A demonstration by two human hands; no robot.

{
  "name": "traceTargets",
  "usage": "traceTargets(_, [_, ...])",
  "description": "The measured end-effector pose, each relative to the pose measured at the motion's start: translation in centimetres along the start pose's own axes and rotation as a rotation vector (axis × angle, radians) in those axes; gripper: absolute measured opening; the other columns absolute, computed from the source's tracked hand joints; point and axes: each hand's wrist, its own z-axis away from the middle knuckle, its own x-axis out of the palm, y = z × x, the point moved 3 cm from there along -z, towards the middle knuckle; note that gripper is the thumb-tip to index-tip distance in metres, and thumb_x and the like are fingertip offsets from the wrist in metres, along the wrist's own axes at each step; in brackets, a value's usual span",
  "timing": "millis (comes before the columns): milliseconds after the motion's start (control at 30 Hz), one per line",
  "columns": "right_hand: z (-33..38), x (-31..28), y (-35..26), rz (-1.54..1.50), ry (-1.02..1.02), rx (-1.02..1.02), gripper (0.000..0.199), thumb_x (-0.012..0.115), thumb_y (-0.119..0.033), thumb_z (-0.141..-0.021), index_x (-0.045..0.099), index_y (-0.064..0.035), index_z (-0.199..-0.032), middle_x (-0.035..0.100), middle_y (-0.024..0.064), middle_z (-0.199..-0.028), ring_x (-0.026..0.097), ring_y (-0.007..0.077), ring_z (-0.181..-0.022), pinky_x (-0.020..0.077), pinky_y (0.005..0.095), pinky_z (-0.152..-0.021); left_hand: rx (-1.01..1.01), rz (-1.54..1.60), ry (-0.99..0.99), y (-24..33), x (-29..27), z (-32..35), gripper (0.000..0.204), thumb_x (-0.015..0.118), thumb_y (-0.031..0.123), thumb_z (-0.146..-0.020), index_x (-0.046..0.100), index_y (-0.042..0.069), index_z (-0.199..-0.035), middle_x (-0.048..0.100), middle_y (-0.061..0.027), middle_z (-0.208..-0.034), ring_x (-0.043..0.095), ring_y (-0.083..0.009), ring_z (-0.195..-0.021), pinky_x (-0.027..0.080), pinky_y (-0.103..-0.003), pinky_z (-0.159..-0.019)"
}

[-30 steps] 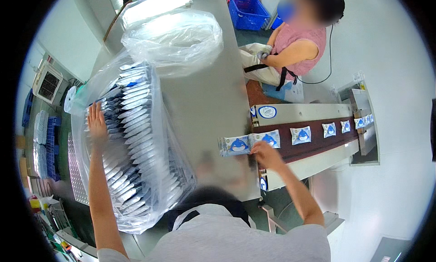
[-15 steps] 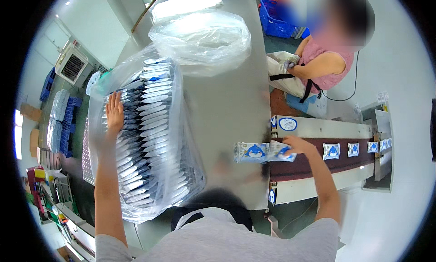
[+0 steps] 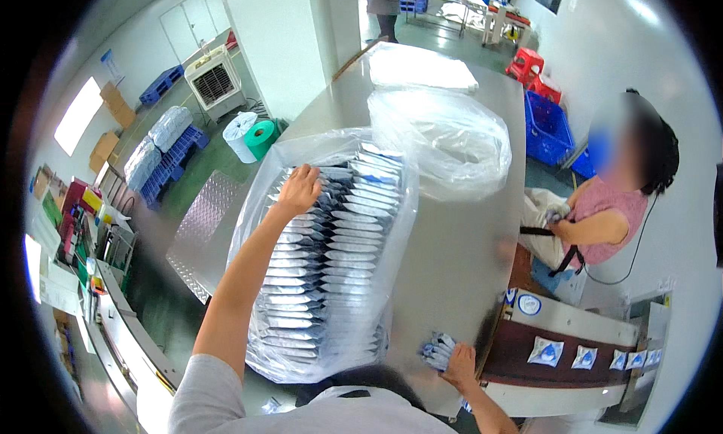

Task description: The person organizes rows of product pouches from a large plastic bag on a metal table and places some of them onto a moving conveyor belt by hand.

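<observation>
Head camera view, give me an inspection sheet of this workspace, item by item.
Surface: steel table, dull shine, bare in the middle.
Job's things: clear bag of stacked silver pouches; small blue and white packets at the table edge; more packets on the brown belt.
Clutter: empty clear bag; flat white stack at the far end.
Grippers: left hand resting on the pouches; right hand holding the small packets.
Cables: dark cord beside the seated person.
Surroundings: blue crates, red stool, cooling fan, green roll.
</observation>
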Motion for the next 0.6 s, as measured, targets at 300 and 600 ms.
traceTargets(300, [-13.7,-28.4,-4.8,-1.065,0.443,-0.132,0.081,0.087,-0.025,-0.058,0.039,0.0022,-0.117,0.055,0.0154,-0.11,0.054,0.0251,-0.105,0.041,0.0367,-0.093,-0.281,-0.001,-0.23,-4.0,2.6,-6.3,0.08,0.044,0.001,-0.08,0.001,0.003,-0.146,0.051,-0.024,-0.125,0.06,-0.0391,-0.097,0.049,-0.046,-0.083])
traceTargets(600, [-37.9,-41.9,-24.7,0.085,0.548,-0.431,0.087,0.082,-0.032,-0.052,0.043,0.0037,-0.121,0.054,0.0195,-0.113,0.057,0.0317,-0.102,0.0394,0.0422,-0.091,-0.326,0.164,0.237,-4.2,-0.1,-5.1,0.092,0.045,-0.013,-0.07,0.004,0.014,-0.148,0.019,-0.025,-0.148,0.056,-0.0411,-0.1,0.049,-0.044,-0.081])
